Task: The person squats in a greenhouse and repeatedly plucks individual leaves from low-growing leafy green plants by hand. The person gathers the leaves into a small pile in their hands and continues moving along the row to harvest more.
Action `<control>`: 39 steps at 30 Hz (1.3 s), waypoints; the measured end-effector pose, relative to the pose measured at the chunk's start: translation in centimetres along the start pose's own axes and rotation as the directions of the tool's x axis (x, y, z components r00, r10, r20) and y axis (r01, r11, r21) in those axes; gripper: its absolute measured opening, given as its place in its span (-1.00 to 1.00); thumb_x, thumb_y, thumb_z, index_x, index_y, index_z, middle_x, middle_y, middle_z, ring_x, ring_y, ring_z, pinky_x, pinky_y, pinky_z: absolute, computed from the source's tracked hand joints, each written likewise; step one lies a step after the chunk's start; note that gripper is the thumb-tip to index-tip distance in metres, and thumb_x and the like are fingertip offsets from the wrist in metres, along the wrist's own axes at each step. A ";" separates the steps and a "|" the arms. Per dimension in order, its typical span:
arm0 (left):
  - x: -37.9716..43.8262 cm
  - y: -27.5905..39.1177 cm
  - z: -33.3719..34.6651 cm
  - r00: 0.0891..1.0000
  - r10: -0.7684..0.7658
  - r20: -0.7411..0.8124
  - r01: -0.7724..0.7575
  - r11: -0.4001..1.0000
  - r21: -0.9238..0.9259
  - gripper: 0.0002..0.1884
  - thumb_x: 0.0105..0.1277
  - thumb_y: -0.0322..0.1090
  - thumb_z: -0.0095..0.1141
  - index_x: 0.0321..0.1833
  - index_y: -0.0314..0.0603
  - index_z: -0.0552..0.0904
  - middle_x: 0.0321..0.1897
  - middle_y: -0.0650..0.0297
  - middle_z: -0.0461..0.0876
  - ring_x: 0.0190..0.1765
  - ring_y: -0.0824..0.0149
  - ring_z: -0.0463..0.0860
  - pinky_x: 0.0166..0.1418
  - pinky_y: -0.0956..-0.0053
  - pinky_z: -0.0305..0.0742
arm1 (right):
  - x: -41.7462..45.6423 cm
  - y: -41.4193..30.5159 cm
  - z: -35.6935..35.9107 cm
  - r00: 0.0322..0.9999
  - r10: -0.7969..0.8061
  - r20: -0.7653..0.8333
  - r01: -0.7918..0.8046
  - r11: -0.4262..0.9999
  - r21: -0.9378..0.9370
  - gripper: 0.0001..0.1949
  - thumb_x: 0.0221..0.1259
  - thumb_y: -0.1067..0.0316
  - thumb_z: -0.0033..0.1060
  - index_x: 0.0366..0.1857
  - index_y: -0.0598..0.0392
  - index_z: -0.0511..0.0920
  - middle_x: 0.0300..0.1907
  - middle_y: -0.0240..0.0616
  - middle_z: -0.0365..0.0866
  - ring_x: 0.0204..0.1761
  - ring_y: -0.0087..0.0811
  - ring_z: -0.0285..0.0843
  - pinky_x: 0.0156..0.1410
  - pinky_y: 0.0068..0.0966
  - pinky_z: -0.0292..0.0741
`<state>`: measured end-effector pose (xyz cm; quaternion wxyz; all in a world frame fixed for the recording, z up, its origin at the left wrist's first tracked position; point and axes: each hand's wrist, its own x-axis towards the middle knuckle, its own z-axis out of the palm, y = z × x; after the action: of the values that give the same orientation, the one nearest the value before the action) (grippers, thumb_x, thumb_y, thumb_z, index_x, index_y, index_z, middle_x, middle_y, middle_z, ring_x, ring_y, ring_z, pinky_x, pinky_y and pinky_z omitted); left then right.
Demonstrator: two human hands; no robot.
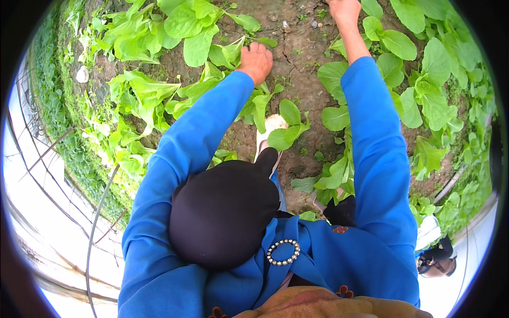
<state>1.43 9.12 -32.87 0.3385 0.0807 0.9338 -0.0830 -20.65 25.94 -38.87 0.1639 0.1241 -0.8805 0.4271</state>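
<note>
My left hand (pixel 256 63) is low over the soil among broad-leaved green vegetable plants, back upward and fingers curled down. It touches or lies right beside a leafy plant (pixel 227 51); its fingertips are hidden, so any grip on a stem cannot be told. My right hand (pixel 344 11) reaches far forward and is cut by the top edge of the view. Bare soil (pixel 290 51) lies between the hands, and leafy plants (pixel 399 43) grow just right of my right hand. Both arms wear blue sleeves.
My leg with a dark knee (pixel 222 214) and a pale shoe (pixel 274 125) stand between the rows. A small plant (pixel 289 131) leans over the shoe. Metal rods (pixel 99 222) and pale sheeting (pixel 47 222) border the left side. Another person (pixel 437 254) is partly visible at the lower right.
</note>
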 end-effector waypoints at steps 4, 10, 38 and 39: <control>-0.5 -0.5 0.7 1.000 -0.016 0.009 0.016 1.000 0.012 -0.39 0.05 -0.16 0.46 0.13 -0.23 0.50 0.07 0.13 0.49 0.20 0.11 0.41 0.09 0.13 0.42 | 2.0 -1.5 3.3 0.956 -0.027 0.293 0.081 0.982 -0.171 -0.43 -0.21 0.57 0.25 0.10 0.12 0.56 -0.08 0.18 0.57 0.02 0.16 0.54 0.18 -0.14 0.51; -0.2 -0.2 0.3 1.000 -0.002 -0.010 0.002 1.000 -0.001 -0.40 0.04 -0.16 0.47 0.12 -0.23 0.51 0.07 0.14 0.49 0.21 0.11 0.41 0.08 0.14 0.42 | 2.6 -2.1 3.3 0.931 -0.201 0.303 0.226 0.973 -0.047 -0.60 -0.21 0.60 0.13 -0.15 0.12 0.66 -0.21 0.10 0.61 -0.03 0.12 0.56 0.12 -0.11 0.48; -0.4 -0.5 0.7 0.999 0.004 -0.046 -0.003 0.999 0.033 -0.42 0.01 -0.19 0.47 0.08 -0.22 0.52 0.03 0.14 0.50 0.16 0.13 0.44 0.04 0.19 0.43 | 1.1 -3.7 1.3 0.843 -0.426 0.330 0.373 0.903 0.213 -0.83 -0.14 0.56 0.14 -0.39 0.15 0.61 -0.41 0.08 0.58 -0.30 0.13 0.55 -0.18 -0.13 0.48; -0.4 -0.5 0.7 0.999 0.006 -0.047 -0.004 1.000 0.024 -0.42 0.01 -0.20 0.47 0.08 -0.22 0.52 0.03 0.14 0.50 0.16 0.12 0.44 0.03 0.20 0.43 | 0.7 -3.9 1.7 0.854 -0.391 0.344 0.330 0.917 0.223 -0.83 -0.13 0.57 0.16 -0.39 0.15 0.61 -0.41 0.08 0.59 -0.29 0.10 0.57 -0.18 -0.15 0.48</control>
<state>2.11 8.45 -33.09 0.3158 0.0891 0.9402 -0.0915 -20.22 22.17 -36.83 0.0565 0.3802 -0.8200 0.4240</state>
